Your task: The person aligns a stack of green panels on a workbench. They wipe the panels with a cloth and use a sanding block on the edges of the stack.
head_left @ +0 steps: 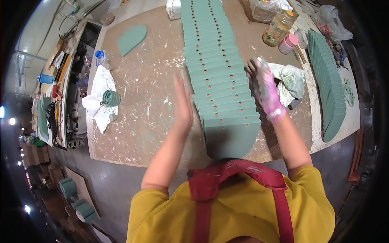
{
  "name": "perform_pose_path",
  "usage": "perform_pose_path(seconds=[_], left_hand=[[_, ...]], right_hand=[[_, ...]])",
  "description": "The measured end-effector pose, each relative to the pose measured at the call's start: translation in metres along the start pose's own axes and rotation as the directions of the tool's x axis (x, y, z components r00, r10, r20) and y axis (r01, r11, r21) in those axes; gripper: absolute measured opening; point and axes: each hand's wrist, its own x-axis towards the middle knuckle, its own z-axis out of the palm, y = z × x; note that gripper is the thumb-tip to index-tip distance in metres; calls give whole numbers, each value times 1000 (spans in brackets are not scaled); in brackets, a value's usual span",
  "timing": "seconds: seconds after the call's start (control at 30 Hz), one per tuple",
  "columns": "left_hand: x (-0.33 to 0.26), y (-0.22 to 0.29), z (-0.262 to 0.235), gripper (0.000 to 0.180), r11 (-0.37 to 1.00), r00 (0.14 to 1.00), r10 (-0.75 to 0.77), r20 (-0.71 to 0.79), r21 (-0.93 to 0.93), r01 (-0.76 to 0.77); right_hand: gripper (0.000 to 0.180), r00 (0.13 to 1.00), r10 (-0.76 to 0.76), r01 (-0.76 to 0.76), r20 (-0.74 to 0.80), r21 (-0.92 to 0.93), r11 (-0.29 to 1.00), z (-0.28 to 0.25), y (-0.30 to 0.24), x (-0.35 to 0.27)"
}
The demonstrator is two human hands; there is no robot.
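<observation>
Panels [221, 77] painted green, each with a rounded end and a row of small holes, are laid overlapping in a long row that runs from the top centre of the frame down to the lower centre, on a paint-spattered worktop [146, 93]. The left hand [183, 106] is held bare and flat, fingers straight and together, edge-on just beside the left side of the row at the centre of the frame; nothing is held in it, and whether it touches the panels cannot be told. The right hand [264, 87], in a pink-stained glove, is spread wide with fingers apart at the right edge of the row, right of centre, and nothing is gripped in it.

A crumpled cloth [289, 81] smeared with green is seen just beyond the right hand. A second overlapping row of green panels [330, 85] is set along the right edge of the worktop. A single green panel [131, 39] lies alone in the upper left. A white rag [99, 99] with a small green ribbed cup [111, 98] on it is found at the left edge. A bottle of yellowish liquid [277, 28] and a pink jar [288, 43] stand at the upper right.
</observation>
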Motion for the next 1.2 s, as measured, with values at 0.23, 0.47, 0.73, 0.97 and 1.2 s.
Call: perform_pose_path(seconds=[0.23,0.47,0.73,0.97,1.2], left_hand=[[30,5,-7,77,967,965,-166,201,-160,199],[91,48,2,67,999,997,-52,58,-5,53],[98,37,2,61,988,998,-58,24,-142,61],[97,43,10,59,982,995,-94,34,-159,98],[155,54,-9,63,985,998,-68,17,-156,70]], right_hand=[[69,974,4,11,226,-68,998,11,38,21],[86,989,-117,142,94,-337,931,41,-14,82],[76,973,-15,79,232,-271,959,30,1,100],[74,960,-66,139,270,-262,955,18,5,95],[86,972,50,-33,228,-77,997,38,-17,150]])
